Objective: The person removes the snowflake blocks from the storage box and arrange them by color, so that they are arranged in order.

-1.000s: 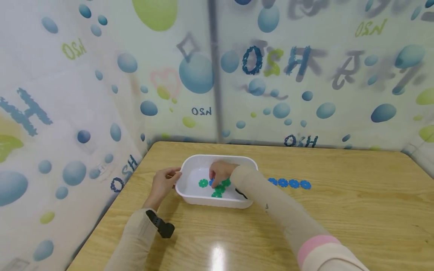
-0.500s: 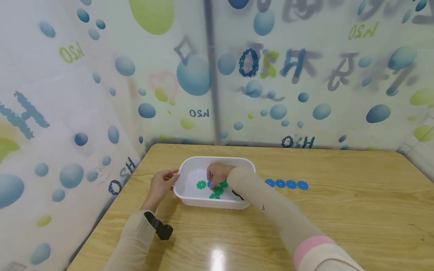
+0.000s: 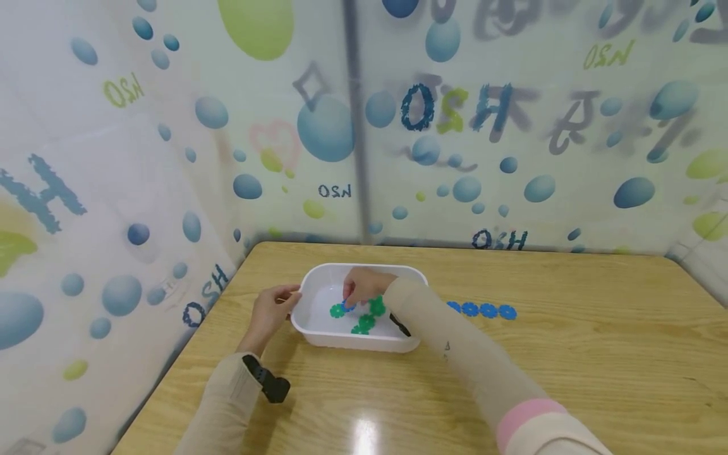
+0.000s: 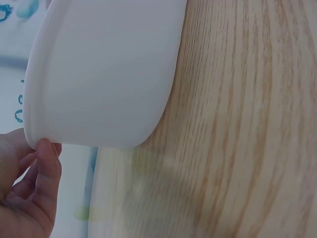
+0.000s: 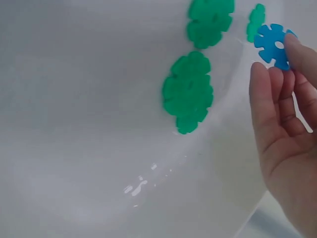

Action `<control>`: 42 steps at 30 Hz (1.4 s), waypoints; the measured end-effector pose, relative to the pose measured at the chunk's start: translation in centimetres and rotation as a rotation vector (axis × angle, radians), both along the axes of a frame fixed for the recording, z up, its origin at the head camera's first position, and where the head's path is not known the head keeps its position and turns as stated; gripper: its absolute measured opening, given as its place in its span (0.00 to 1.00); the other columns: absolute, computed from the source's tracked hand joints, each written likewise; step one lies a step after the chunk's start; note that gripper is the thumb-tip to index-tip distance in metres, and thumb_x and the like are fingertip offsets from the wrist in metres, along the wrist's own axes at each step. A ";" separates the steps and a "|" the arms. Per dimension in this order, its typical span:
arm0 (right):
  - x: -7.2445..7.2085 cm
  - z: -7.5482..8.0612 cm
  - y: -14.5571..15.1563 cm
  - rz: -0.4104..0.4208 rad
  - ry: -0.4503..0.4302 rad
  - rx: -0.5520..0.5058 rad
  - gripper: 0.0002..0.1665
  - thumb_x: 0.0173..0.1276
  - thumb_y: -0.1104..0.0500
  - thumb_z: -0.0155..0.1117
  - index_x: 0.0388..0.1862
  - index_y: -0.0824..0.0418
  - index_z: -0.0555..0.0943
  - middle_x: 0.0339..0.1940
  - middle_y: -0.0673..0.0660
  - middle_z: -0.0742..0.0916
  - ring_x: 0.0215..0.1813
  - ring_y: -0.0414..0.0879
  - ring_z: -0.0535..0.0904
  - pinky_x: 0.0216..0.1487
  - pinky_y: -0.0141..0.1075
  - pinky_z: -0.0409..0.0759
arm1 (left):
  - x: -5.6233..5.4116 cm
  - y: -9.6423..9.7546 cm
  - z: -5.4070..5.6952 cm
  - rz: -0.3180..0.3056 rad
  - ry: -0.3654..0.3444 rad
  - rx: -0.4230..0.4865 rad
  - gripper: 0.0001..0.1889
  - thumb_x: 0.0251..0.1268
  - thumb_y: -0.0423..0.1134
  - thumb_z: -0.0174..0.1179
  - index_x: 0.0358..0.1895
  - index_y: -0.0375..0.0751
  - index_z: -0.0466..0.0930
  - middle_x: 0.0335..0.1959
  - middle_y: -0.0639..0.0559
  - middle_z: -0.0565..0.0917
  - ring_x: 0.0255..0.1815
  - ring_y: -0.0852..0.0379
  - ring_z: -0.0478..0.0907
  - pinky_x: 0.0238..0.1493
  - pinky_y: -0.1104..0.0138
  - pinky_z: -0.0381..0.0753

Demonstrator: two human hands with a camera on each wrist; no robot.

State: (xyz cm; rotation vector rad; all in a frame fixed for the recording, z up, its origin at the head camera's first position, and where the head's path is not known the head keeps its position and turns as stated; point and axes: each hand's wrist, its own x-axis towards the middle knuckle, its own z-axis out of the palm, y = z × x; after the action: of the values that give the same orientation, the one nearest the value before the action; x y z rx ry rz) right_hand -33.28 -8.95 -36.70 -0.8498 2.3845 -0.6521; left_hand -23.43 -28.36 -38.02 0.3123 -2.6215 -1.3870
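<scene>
A white plastic tub (image 3: pixel 364 342) stands on the wooden table. My left hand (image 3: pixel 272 314) grips its left rim between thumb and fingers; the left wrist view shows the thumb against the tub's outer wall (image 4: pixel 109 74). Inside the tub, my right hand (image 5: pixel 290 109) pinches a blue notched snowflake disc (image 5: pixel 272 43) between thumb and fingers, lifted off the floor of the tub. Several green snowflake discs (image 5: pixel 190 91) lie in the tub, some overlapping. One green disc (image 3: pixel 337 310) sits apart, left of the right hand (image 3: pixel 364 285).
Right of the tub, several blue snowflake discs (image 3: pixel 488 310) lie in a row on the wooden table (image 3: pixel 569 354), the nearest partly hidden by the right sleeve. A patterned wall (image 3: pixel 512 158) rises behind the table, another on the left.
My right hand has picked the blue disc up from the tub floor and raised it slightly, uncovering more of the green discs. The left hand still holds the rim.
</scene>
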 end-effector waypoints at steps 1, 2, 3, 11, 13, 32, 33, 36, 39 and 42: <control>0.0 0.2 0.1 -0.004 -0.017 -0.028 0.05 0.56 0.56 0.65 0.28 0.56 0.78 0.29 0.51 0.80 0.33 0.43 0.74 0.35 0.29 0.76 | 0.0 0.0 0.0 0.000 0.001 0.000 0.16 0.61 0.35 0.55 0.51 0.33 0.75 0.36 0.40 0.77 0.32 0.53 0.75 0.26 0.70 0.77; 0.0 0.5 0.2 0.007 -0.019 -0.055 0.05 0.56 0.56 0.65 0.28 0.56 0.78 0.29 0.51 0.80 0.33 0.43 0.74 0.35 0.28 0.76 | 0.0 0.0 0.0 -0.002 0.002 -0.001 0.16 0.61 0.35 0.55 0.51 0.33 0.75 0.36 0.40 0.77 0.32 0.53 0.75 0.26 0.70 0.77; 0.0 0.9 0.3 0.001 -0.033 -0.080 0.06 0.56 0.56 0.65 0.29 0.57 0.78 0.29 0.50 0.80 0.33 0.43 0.75 0.36 0.28 0.76 | 0.0 0.1 0.0 -0.002 0.001 -0.002 0.16 0.61 0.35 0.55 0.51 0.33 0.75 0.37 0.40 0.77 0.33 0.52 0.75 0.26 0.70 0.77; -0.2 3.7 1.3 -0.041 -0.052 -0.272 0.07 0.59 0.59 0.62 0.34 0.61 0.77 0.31 0.54 0.81 0.34 0.45 0.76 0.38 0.30 0.77 | -0.2 0.2 0.1 -0.001 -0.007 0.005 0.16 0.61 0.35 0.54 0.51 0.33 0.75 0.37 0.40 0.76 0.32 0.53 0.75 0.26 0.70 0.77; -0.3 4.3 1.6 -0.092 -0.036 -0.357 0.08 0.59 0.61 0.62 0.37 0.63 0.76 0.32 0.55 0.81 0.34 0.46 0.77 0.38 0.31 0.78 | -0.2 0.2 0.2 -0.004 -0.008 0.004 0.16 0.61 0.35 0.54 0.51 0.33 0.75 0.37 0.40 0.76 0.31 0.54 0.74 0.26 0.71 0.77; 2.1 7.2 9.6 -0.195 0.021 -0.669 0.10 0.60 0.66 0.59 0.41 0.67 0.76 0.33 0.61 0.80 0.35 0.51 0.77 0.42 0.43 0.78 | 0.2 0.1 0.1 -0.004 0.000 0.003 0.16 0.62 0.35 0.54 0.51 0.32 0.74 0.37 0.39 0.75 0.31 0.56 0.74 0.26 0.71 0.77; 2.3 7.2 10.3 -0.199 0.017 -0.659 0.10 0.60 0.65 0.59 0.41 0.67 0.76 0.33 0.61 0.80 0.34 0.50 0.77 0.42 0.44 0.78 | 0.2 0.1 0.1 -0.003 0.002 0.000 0.16 0.62 0.35 0.54 0.51 0.32 0.74 0.37 0.39 0.75 0.31 0.56 0.74 0.26 0.72 0.77; 2.6 7.0 12.6 -0.220 0.008 -0.632 0.10 0.61 0.64 0.58 0.41 0.67 0.76 0.33 0.60 0.80 0.34 0.48 0.77 0.41 0.42 0.79 | 0.2 0.1 0.1 -0.007 0.000 -0.004 0.16 0.62 0.35 0.53 0.52 0.31 0.74 0.38 0.39 0.76 0.32 0.55 0.75 0.26 0.72 0.78; 2.8 6.9 14.8 -0.241 0.010 -0.609 0.11 0.61 0.63 0.59 0.41 0.67 0.76 0.33 0.58 0.80 0.36 0.49 0.77 0.39 0.39 0.79 | 0.1 0.1 0.1 -0.015 -0.008 -0.014 0.17 0.62 0.36 0.53 0.52 0.31 0.73 0.38 0.38 0.76 0.32 0.55 0.75 0.26 0.72 0.78; 2.9 6.6 17.1 -0.246 0.016 -0.597 0.12 0.61 0.61 0.59 0.42 0.67 0.75 0.34 0.59 0.79 0.37 0.52 0.78 0.39 0.37 0.79 | 0.1 0.3 0.1 -0.021 -0.011 -0.023 0.17 0.62 0.36 0.53 0.52 0.31 0.73 0.39 0.38 0.76 0.32 0.55 0.75 0.26 0.71 0.78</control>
State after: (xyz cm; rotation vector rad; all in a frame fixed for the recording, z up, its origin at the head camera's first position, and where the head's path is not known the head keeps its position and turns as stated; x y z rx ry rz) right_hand -30.36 8.16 -30.14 -0.7887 2.3518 -1.5081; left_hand -23.30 -28.09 -37.89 0.2912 -2.6553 -1.3640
